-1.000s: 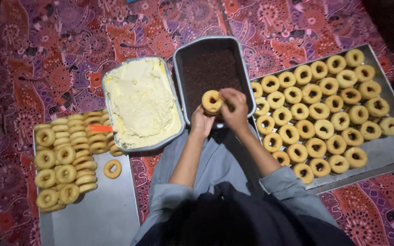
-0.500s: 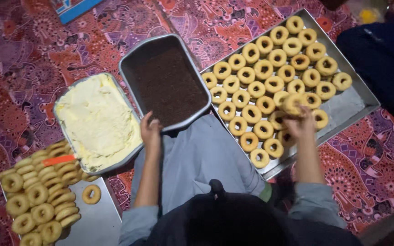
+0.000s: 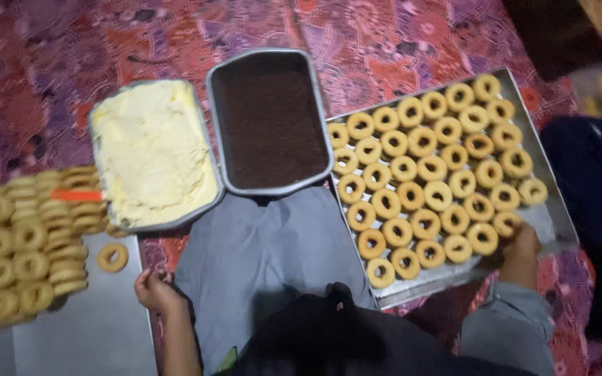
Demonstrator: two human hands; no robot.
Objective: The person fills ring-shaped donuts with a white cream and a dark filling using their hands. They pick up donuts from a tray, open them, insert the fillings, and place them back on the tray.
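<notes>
My right hand point(image 3: 522, 245) rests on a ring-shaped doughnut point(image 3: 507, 223) at the near right corner of a metal tray point(image 3: 555, 224) filled with rows of several doughnuts. My left hand point(image 3: 155, 288) hovers with curled fingers at the edge of a second metal tray point(image 3: 92, 327), holding nothing visible. A single loose doughnut point(image 3: 112, 257) lies just beyond that hand. Stacked plain doughnuts point(image 3: 29, 244) fill the left part of that tray, with an orange tool point(image 3: 76, 196) on top.
A pan of pale yellow cream point(image 3: 151, 150) and a pan of dark brown crumbs point(image 3: 267, 118) sit side by side ahead of my grey-clad lap point(image 3: 259, 251). A patterned red and purple cloth point(image 3: 43, 76) covers the floor. Dark fabric lies at the far right point(image 3: 597, 188).
My right hand carried the doughnut from over the brown pan to the right tray's near corner. My left hand dropped back and left to the left tray. The view has shifted.
</notes>
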